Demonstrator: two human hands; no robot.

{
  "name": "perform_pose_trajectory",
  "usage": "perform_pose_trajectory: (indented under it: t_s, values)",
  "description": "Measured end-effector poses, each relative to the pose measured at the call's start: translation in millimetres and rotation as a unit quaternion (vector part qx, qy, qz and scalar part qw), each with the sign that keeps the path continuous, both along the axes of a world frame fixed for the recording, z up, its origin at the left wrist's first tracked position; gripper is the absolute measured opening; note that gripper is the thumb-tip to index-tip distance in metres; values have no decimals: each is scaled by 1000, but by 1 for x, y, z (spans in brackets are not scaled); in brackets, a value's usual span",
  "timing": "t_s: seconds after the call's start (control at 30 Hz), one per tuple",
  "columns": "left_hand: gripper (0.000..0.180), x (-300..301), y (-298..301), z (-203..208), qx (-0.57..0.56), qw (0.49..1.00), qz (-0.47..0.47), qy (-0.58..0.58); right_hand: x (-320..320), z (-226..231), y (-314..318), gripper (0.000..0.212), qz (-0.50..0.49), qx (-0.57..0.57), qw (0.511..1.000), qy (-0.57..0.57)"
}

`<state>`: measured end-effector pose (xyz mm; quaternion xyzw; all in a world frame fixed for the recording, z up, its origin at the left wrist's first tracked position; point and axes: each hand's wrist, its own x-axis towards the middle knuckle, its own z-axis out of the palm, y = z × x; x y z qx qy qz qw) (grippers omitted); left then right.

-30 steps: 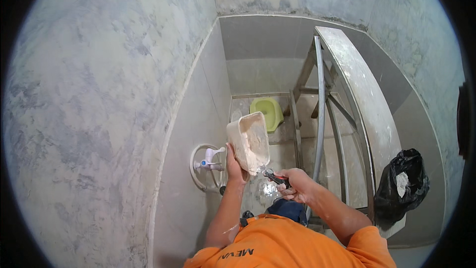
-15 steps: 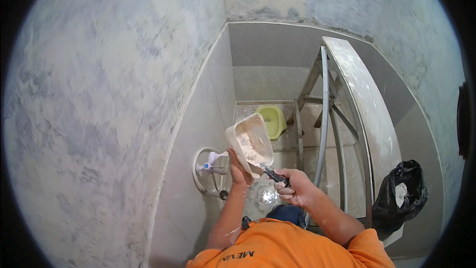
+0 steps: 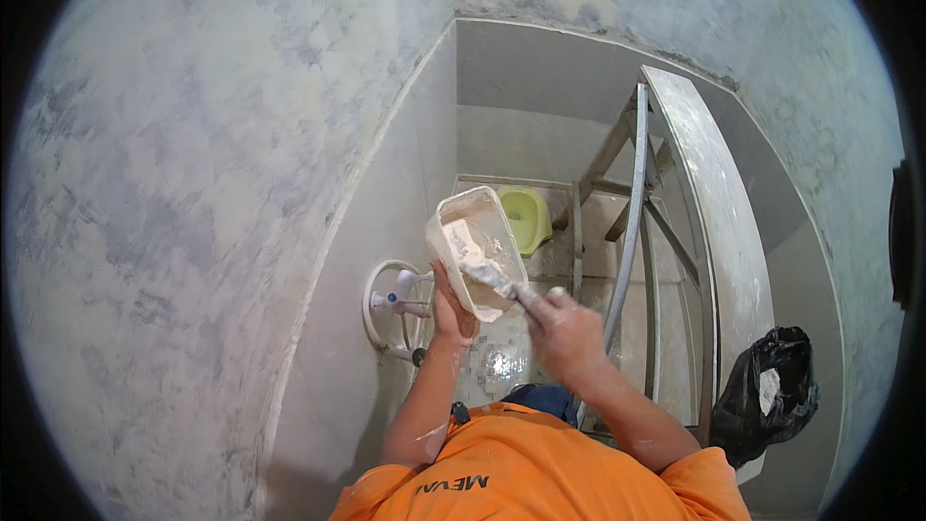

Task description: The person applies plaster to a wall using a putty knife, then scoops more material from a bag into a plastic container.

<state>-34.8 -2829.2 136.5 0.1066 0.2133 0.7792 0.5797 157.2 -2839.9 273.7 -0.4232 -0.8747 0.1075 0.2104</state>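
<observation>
A whitish plastic tub (image 3: 490, 215) is tilted in front of me, held from below and on its left side by my left hand (image 3: 451, 309). Pale pinkish-white paste (image 3: 471, 249) lies along its inner wall and bottom. My right hand (image 3: 571, 336) is closed around the handle of a putty knife (image 3: 494, 278). The knife's paste-coated blade reaches inside the tub, over the paste. Whitish smears mark both of my forearms.
At the left wall is a lilac-and-white tap (image 3: 395, 302) with a coiled white hose. A yellow-green squat toilet (image 3: 526, 222) lies beyond the tub. To the right stand a long plank (image 3: 719, 203) on a frame and a black bag (image 3: 743, 415) with white powder.
My right hand has pushed the putty knife deeper into the tub, its blade now over the paste. The tub has shifted slightly left and up in view, and the view itself has turned a little.
</observation>
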Motion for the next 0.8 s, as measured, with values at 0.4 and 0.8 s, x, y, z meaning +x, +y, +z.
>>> perform_pose_trajectory:
  t_s: [0.4,0.8]
  values:
    - [77,22,-2,14,36,999,-18,-2,22,53,28,33,66,8,997,-25]
    - [74,40,-15,17,-38,999,22,-14,42,51,28,24,133,37,990,1]
